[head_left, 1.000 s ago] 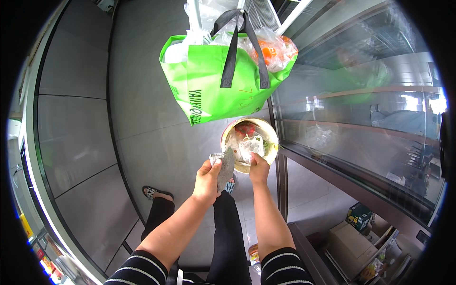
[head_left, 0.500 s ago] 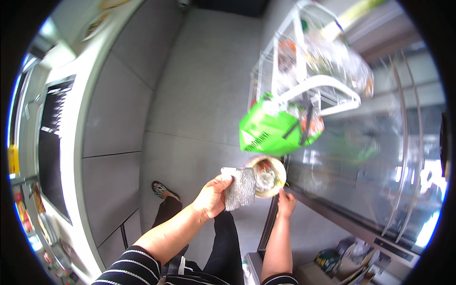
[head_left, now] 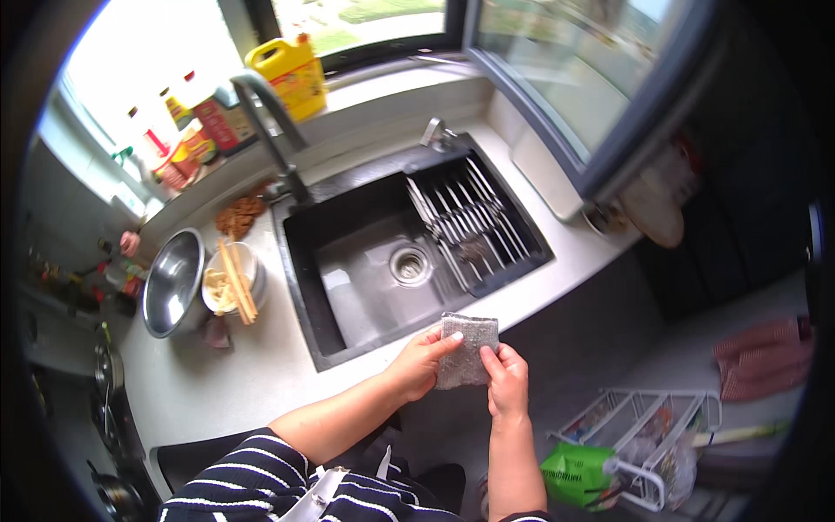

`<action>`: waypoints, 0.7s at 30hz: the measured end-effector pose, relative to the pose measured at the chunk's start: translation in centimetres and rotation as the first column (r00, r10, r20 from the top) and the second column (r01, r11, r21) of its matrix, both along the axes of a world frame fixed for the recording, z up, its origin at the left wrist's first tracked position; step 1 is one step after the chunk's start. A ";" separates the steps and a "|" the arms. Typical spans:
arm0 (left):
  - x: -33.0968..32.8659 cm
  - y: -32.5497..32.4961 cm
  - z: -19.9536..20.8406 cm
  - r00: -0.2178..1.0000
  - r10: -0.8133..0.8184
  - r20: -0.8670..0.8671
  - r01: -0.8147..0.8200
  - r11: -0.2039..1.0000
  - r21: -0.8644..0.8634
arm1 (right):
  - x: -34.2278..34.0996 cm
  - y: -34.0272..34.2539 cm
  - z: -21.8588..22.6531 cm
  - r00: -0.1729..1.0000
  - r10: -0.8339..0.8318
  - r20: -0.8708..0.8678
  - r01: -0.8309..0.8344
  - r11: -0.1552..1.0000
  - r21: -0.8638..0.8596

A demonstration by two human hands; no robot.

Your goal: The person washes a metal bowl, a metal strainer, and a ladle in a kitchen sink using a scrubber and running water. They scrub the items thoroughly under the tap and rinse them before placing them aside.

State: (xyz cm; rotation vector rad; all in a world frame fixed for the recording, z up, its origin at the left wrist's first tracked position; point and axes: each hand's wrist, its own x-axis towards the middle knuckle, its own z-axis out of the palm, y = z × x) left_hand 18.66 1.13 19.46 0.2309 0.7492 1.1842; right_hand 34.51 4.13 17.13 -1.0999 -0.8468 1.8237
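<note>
Counter: pale worktop [head_left: 243, 391] under a bright window [head_left: 374, 16], seen from beside the person in the striped top.
Sink: dark basin [head_left: 361, 300] set into the counter, with a round drain [head_left: 410, 264]; a metal rack [head_left: 474, 217] fills its right end.
Tap: grey, arching up from the sink's far left corner [head_left: 277, 143].
Far edge: a yellow jug [head_left: 296, 83] on the ledge, bottles [head_left: 184, 130] to its left.
Left edge: a metal bowl [head_left: 174, 283] just beside a white bowl [head_left: 258, 258], which has wooden sticks [head_left: 237, 280] across it.
Scrubbing pad: grey, held in the air over the counter's near edge, in front of the sink [head_left: 468, 352].
Left hand: pinching the pad's left side, thumb on its face [head_left: 417, 370].
Right hand: pinching the pad's lower right side, fingers curled [head_left: 509, 383].
Floor at right: a green bag [head_left: 574, 474] against a white shelf rack [head_left: 633, 394].
</note>
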 end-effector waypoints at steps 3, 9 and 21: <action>-7.4 0.9 0.7 0.970 0.186 -0.158 -0.196 0.980 -0.045 | -7.8 4.2 0.6 0.990 0.133 0.045 -0.136 0.988 0.076; -15.3 -0.7 -0.3 0.837 0.364 -0.408 -0.474 0.855 -0.210 | -18.3 8.9 -3.6 0.943 0.307 0.127 -0.316 0.947 0.061; -18.1 -10.3 -0.1 0.727 0.414 -0.549 -0.517 0.855 -0.040 | -28.1 10.5 -13.8 0.479 0.402 0.781 -0.745 0.656 0.120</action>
